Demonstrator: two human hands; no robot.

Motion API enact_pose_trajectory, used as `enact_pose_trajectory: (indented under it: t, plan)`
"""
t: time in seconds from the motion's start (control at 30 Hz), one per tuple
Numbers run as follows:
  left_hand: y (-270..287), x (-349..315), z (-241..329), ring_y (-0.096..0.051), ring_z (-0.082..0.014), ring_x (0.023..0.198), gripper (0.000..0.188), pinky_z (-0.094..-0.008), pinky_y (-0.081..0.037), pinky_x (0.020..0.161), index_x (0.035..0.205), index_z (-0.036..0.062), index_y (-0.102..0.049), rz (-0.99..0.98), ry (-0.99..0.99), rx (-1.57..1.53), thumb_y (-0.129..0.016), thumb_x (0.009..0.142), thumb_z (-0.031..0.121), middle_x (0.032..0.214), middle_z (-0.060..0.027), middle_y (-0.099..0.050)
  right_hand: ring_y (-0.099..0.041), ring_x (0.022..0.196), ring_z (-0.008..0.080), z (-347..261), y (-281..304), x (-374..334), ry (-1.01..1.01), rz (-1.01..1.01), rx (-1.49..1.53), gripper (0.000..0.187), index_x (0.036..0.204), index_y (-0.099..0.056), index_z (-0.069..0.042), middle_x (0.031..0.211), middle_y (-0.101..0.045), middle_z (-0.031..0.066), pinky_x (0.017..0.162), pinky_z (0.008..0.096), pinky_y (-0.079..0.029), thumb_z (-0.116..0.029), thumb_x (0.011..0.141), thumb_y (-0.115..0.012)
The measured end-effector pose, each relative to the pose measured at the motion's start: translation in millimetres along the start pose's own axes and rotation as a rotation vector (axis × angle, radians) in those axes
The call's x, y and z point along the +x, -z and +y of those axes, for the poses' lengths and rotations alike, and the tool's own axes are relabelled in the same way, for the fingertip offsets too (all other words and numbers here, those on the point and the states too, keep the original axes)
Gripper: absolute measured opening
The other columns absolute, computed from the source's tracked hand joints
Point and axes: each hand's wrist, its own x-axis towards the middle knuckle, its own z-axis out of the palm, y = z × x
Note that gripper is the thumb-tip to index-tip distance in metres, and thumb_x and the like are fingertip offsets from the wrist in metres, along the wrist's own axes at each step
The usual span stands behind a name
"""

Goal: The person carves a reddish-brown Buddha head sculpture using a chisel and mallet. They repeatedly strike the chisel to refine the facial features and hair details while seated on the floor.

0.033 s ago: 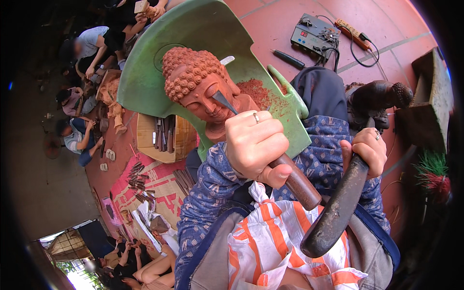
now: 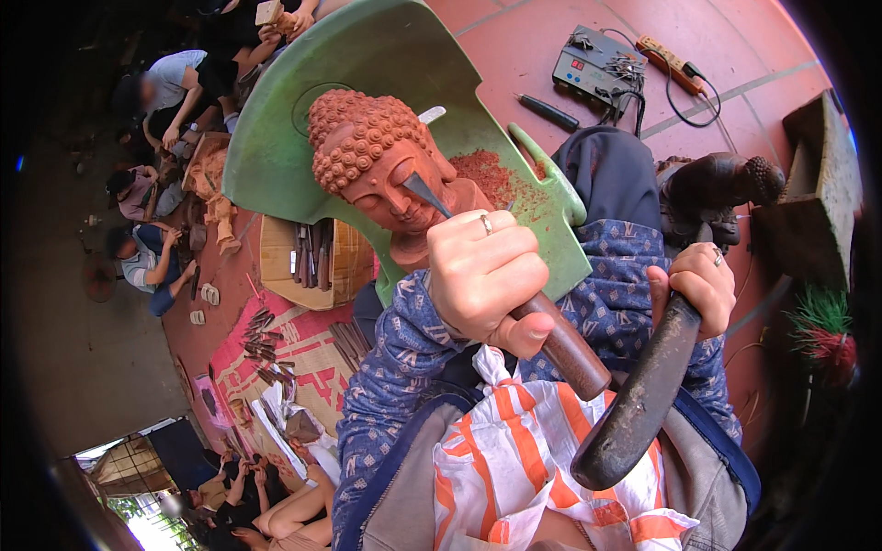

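Note:
A reddish carved wooden Buddha head with tight curls lies tilted in a green plastic basin-like piece. My left hand is wrapped round the wooden handle of a chisel. The flat metal blade points at the carved face, beside the nose; whether its edge touches cannot be made out. Lower right, my right hand grips a dark wooden mallet, its thick rounded end hanging near the butt of the chisel handle. Reddish wood shavings lie beside the carved neck.
At the upper right are a grey control box, a black pen-shaped tool and an orange power strip. A dark carved figure stands near a wooden box. Several chisels lie on cardboard at left; other people sit beyond.

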Motion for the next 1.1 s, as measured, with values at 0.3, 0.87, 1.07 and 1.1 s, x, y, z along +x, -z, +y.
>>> enact_pose_trajectory:
  t: [0.3,0.87,1.07,1.1]
  plan:
    - [-1,0,0,-0.043,-0.0213,0.043,0.059,-0.0339,-0.032,0.042,0.059,0.0046,-0.049,0.032,-0.002,0.004,-0.038,0.094,0.051,0.054,-0.0058,-0.044,-0.051,0.047,0.0189,0,-1,0,-0.011,0.013,0.009,0.027,0.069,-0.053,-0.003,0.058,-0.052,0.0054,0.045,0.0295,-0.039,-0.001,0.068,-0.079]
    - [-10,5,-5,-0.039,-0.0216,0.042,0.054,-0.0345,-0.031,0.039,0.055,0.0081,-0.042,0.108,0.006,0.046,-0.048,0.089,0.049,0.054,-0.0042,-0.036,-0.049,0.048,0.0192,3,-10,-3,0.000,0.118,0.005,0.028,0.073,-0.052,-0.005,0.058,-0.050,0.0054,0.046,0.0303,-0.039,0.000,0.070,-0.079]
    - [-5,13,-1,-0.044,-0.0234,0.044,0.050,-0.0347,-0.033,0.043,0.058,0.0037,-0.050,0.083,0.061,0.068,-0.042,0.090,0.041,0.053,-0.0070,-0.043,-0.048,0.048,0.0193,5,-10,-1,-0.132,0.072,-0.040,0.028,0.072,-0.052,-0.005,0.058,-0.050,0.0058,0.047,0.0303,-0.038,0.000,0.070,-0.079]
    - [-5,17,-2,-0.044,-0.0235,0.044,0.049,-0.0347,-0.033,0.043,0.058,0.0037,-0.050,0.083,0.067,0.074,-0.042,0.090,0.041,0.053,-0.0071,-0.043,-0.048,0.048,0.0192,5,-9,-1,-0.159,0.054,-0.056,0.028,0.073,-0.052,-0.005,0.058,-0.050,0.0059,0.047,0.0302,-0.037,0.000,0.070,-0.079]
